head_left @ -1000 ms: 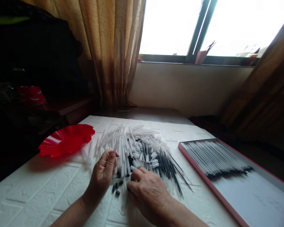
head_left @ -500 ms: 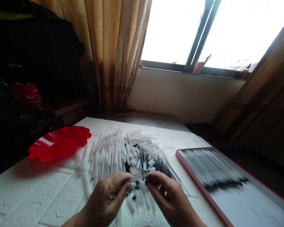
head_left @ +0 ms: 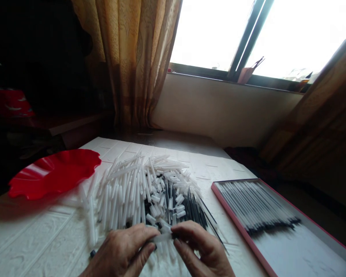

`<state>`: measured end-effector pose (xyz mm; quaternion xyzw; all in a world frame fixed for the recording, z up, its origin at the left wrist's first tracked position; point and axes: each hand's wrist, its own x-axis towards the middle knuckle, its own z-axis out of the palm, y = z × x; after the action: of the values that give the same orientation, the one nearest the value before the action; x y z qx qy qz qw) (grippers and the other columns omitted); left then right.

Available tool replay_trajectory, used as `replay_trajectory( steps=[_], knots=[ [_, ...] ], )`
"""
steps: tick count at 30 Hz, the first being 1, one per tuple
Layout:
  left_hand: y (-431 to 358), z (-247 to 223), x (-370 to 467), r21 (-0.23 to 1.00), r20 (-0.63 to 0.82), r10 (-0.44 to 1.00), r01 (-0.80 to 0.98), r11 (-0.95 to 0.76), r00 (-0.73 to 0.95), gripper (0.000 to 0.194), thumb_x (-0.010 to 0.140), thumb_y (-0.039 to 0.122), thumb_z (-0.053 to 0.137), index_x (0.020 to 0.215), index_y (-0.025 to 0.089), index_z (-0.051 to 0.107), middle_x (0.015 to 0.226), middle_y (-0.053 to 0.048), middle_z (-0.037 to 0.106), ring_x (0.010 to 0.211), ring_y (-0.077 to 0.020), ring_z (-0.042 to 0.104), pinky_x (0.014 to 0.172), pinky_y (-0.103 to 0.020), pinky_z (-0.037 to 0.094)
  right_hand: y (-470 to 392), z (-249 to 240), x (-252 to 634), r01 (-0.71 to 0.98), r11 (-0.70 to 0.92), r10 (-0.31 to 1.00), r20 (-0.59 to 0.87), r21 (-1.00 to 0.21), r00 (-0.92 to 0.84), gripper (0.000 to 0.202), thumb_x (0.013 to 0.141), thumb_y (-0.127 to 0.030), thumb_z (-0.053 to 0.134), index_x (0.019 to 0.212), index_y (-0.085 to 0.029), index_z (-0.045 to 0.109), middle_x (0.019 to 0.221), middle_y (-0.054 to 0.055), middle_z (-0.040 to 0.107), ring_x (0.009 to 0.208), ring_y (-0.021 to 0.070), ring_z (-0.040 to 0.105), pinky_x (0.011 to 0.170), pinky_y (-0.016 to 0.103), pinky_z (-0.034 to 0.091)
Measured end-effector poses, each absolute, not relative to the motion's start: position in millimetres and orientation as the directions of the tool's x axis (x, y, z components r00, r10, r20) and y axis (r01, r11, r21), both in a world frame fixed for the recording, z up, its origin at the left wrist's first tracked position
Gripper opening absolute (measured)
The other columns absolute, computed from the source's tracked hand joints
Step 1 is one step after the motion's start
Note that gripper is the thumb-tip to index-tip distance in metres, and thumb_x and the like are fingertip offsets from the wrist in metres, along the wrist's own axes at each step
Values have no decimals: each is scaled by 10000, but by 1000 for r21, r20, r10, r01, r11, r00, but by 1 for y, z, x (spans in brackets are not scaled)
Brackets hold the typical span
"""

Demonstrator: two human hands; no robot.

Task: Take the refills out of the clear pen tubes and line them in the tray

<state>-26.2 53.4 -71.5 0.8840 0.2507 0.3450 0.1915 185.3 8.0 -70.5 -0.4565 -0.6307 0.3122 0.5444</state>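
Clear tube (head_left: 162,238) — L hand (head_left: 122,248) fingers clamped on one end, R hand (head_left: 209,243) fingers pinching blk piece (head_left: 174,235) at the other; white tubes (head_left: 121,194) just beyond.

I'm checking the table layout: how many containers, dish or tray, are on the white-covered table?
2: a red wavy-edged dish on the left and a pink-edged tray on the right, either side of the white tubes. Another could be hidden beneath the pile.
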Motion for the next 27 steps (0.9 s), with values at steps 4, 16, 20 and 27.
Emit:
replay_trajectory(
  steps=[4,16,20,27],
  knots=[
    [52,-68,-25,520,523,568,290,-803,635,283,938,159,472,1176,287,556,892,-4,734,769,-152,736,701,-181,552,8,-68,185,244,449,888,460,-859,-16,109,897,-290,634,946,-237,716,787,25,671,644,129,627,530,168,492],
    [51,-63,-26,491,510,545,295,-820,666,356,932,152,485,1251,290,560,890,-19,751,746,-174,738,655,-205,564,10,-69,193,524,639,734,651,-564,-194,191,916,-142,573,1031,-248,683,840,51,718,720,152,687,641,213,548],
    [51,-68,-27,450,513,536,322,-833,671,294,944,185,472,1205,260,585,865,-31,747,711,-175,731,619,-204,562,11,-68,196,554,650,722,650,-520,-236,162,930,-177,575,1044,-240,672,843,50,731,718,158,695,651,220,555],
    [51,-71,-28,439,510,534,330,-836,675,277,933,183,491,1175,243,613,831,-37,741,696,-169,724,589,-188,549,11,-68,197,612,633,730,631,-475,-265,166,972,-272,522,998,-214,676,809,70,724,700,169,687,640,240,546]
  ],
)
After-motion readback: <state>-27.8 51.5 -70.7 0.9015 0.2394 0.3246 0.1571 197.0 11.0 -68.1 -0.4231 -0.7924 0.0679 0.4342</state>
